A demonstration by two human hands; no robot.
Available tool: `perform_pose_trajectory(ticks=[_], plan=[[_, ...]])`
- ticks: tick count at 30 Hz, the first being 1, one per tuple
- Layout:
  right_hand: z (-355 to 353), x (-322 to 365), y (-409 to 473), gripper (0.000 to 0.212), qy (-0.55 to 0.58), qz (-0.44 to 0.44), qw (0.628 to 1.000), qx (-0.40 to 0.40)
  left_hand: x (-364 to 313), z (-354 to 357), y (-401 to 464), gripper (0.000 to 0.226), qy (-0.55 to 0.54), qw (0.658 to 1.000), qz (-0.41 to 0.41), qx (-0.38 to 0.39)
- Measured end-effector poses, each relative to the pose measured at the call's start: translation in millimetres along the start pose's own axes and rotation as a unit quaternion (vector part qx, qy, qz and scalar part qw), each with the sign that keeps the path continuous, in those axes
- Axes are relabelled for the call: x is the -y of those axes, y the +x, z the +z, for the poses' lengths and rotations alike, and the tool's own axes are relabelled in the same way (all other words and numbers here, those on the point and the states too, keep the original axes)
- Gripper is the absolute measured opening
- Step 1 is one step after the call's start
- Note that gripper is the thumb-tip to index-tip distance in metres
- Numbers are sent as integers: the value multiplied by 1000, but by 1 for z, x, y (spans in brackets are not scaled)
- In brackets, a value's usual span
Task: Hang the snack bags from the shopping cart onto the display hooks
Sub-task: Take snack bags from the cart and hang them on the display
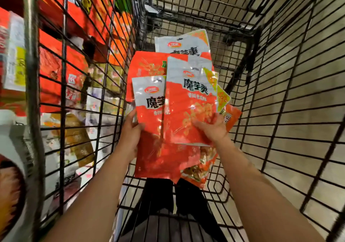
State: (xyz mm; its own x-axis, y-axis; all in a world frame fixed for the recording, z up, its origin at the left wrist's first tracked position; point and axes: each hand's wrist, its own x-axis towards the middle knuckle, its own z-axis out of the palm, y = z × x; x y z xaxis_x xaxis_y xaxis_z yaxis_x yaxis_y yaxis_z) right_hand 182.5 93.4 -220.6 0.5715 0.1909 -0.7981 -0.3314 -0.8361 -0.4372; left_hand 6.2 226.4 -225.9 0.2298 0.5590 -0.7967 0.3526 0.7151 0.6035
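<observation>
Several red and silver snack bags [188, 100] are fanned out in a stack inside the black wire shopping cart [280, 96]. My left hand [131, 133] grips the stack's left edge, fingers behind and thumb in front. My right hand [212, 128] clasps the front bag and the stack's right side. One more silver-topped bag [183, 43] pokes out behind the stack, toward the cart's far end. No display hooks are visible.
Through the cart's left wall [78, 92] I see blurred shelves of red and orange packaged goods [56, 68]. A white rounded object [13, 148] sits at lower left. Beige floor tiles [308, 64] show through the cart's right wall. My dark trousers [168, 204] appear below.
</observation>
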Motion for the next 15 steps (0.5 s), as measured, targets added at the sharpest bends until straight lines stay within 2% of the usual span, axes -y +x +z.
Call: perform_pose_trajectory(ticks=[2,5,8,11,13,14,15], plan=[[-6,0,13,94,81,65,994,30,2,-2,0,41,4,1000,2,12],[-10,-8,19,104,122,85,988,35,10,-3,-1,25,45,998,-6,34],[-13,-18,11,108,119,93,988,26,15,-1,-1,34,13,998,-37,50],[-13,-31,2,98,156,107,981,39,15,5,-3,29,40,998,10,44],[-9,-39,-4,114,151,110,982,34,13,9,-5,25,76,996,27,23],[-7,-42,-5,116,155,107,982,23,13,9,-5,25,89,996,31,10],[-7,-40,-9,108,167,94,981,12,14,9,-2,26,96,995,31,5]])
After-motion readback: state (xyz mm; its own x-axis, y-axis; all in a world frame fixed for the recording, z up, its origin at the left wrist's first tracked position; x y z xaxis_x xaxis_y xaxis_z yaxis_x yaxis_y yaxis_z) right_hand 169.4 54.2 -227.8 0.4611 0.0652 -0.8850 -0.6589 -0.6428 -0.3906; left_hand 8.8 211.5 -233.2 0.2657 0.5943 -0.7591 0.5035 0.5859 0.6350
